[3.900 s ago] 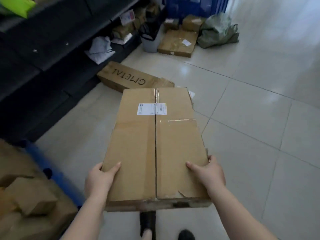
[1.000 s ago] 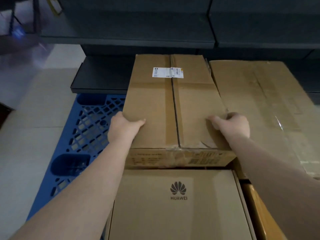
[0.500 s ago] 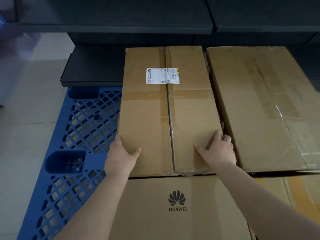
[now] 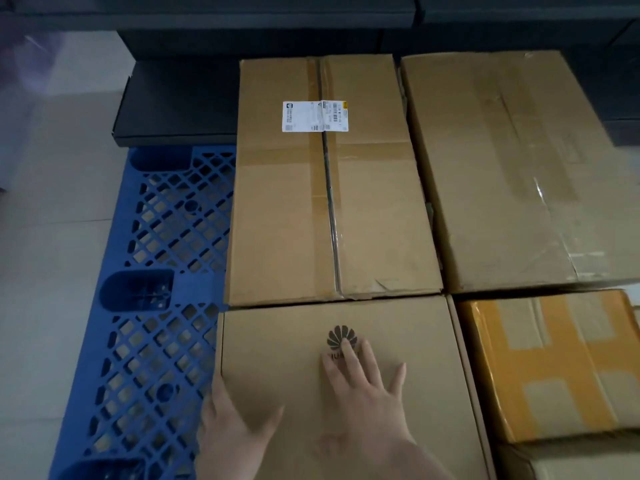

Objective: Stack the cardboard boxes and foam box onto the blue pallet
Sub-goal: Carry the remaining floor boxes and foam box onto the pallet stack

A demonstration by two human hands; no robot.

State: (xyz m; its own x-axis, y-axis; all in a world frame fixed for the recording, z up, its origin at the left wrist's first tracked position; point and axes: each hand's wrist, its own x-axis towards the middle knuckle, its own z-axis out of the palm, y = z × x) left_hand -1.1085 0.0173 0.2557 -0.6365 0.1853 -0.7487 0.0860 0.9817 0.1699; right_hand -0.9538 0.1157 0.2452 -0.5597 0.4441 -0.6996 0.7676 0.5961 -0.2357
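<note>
Dark shelving backs the blue pallet (image 4: 152, 341), where the labelled cardboard box (image 4: 332, 188), carried a moment ago, now sits released, both hands' grip open, left hand (image 4: 239, 434) and right hand (image 4: 363, 393) flat on the logo box (image 4: 277, 358).

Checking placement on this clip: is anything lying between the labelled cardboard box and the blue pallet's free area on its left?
Nothing visible does. The labelled cardboard box sits among other boxes on the blue pallet, whose open grid left of it shows bare. Both hands, left hand and right hand, lie on the logo box.
</note>
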